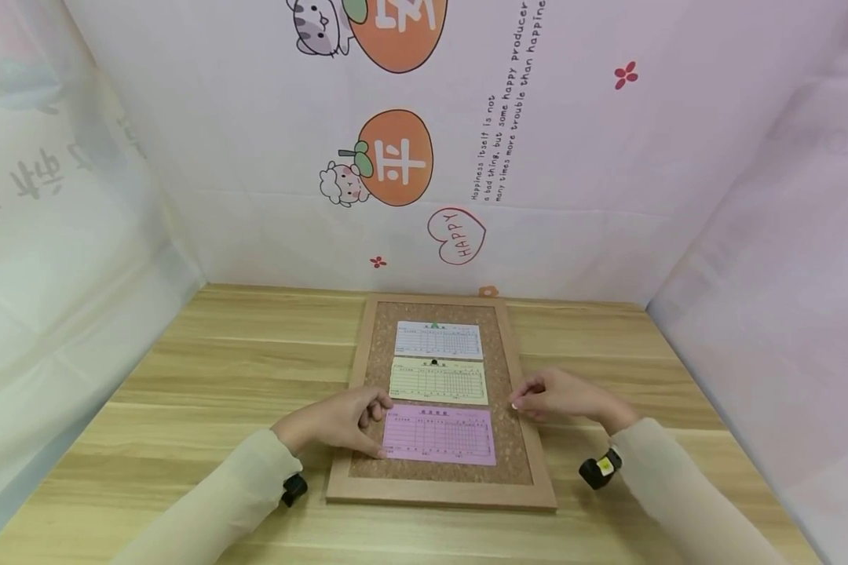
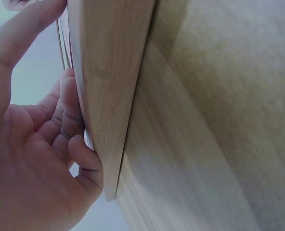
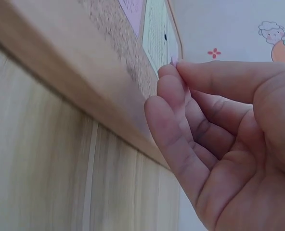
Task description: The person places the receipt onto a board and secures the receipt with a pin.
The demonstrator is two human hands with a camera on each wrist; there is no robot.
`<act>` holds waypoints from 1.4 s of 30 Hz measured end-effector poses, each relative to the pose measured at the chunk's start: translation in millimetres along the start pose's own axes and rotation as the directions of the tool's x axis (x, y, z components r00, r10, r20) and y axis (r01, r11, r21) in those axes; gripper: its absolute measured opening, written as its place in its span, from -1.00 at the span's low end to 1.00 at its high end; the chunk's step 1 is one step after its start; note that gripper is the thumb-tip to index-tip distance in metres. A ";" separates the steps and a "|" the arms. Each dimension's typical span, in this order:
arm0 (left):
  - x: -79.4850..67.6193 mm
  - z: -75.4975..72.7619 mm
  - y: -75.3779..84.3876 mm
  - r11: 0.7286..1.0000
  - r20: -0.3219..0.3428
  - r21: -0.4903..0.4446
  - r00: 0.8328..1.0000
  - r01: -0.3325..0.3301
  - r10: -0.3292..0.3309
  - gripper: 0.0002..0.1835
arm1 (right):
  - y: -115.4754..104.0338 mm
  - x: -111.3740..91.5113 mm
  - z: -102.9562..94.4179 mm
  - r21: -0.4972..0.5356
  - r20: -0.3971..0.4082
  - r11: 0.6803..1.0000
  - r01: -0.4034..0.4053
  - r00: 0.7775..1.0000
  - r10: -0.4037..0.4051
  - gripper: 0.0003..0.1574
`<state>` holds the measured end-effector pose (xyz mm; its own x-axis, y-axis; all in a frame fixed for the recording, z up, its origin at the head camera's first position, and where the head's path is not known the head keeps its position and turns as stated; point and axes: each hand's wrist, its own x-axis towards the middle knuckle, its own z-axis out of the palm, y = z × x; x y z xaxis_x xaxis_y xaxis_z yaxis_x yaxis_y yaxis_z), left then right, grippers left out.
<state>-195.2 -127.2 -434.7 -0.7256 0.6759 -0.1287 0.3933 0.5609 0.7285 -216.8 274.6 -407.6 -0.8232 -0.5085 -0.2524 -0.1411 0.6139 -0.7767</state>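
Observation:
A pink form slip (image 1: 438, 436) lies on the lower part of a wood-framed cork board (image 1: 512, 439). My left hand (image 1: 342, 422) spreads over the board's left frame, thumb at the slip's lower left corner and forefinger near its upper left corner. In the left wrist view, the other fingers of the left hand (image 2: 46, 139) bend beside the frame. Over the right frame edge, my right hand (image 1: 561, 395) pinches a small pale pushpin (image 3: 174, 61) between thumb and forefinger, mostly hidden by the fingertips. The right hand (image 3: 219, 139) is apart from the slip.
Above the pink slip, a yellow slip (image 1: 438, 384) has a black pin (image 1: 434, 362) at its top. Higher up is a white slip (image 1: 438, 342) with a green pin (image 1: 434, 325). The board lies on a wooden table (image 1: 254, 345), with printed curtains (image 1: 290, 157) behind and at both sides.

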 end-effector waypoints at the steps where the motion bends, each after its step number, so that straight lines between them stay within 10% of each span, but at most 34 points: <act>1: -0.1 -0.1 0.0 1.000 -0.001 0.002 1.000 -0.001 0.001 -0.27 | -1.5 1.6 0.9 0.002 0.005 1.000 0.001 1.000 -0.001 -0.77; 42: -1.0 -1.0 2.4 1.000 -0.004 -0.007 1.000 -0.013 0.013 -0.28 | -47.3 63.1 51.8 0.057 0.127 0.997 0.044 0.991 -0.051 -0.81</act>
<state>-194.1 -127.1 -432.1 -0.7224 0.6816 -0.1164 0.3988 0.5482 0.7352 -233.5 182.2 -416.7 -0.7388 -0.6113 -0.2836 -0.1456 0.5557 -0.8186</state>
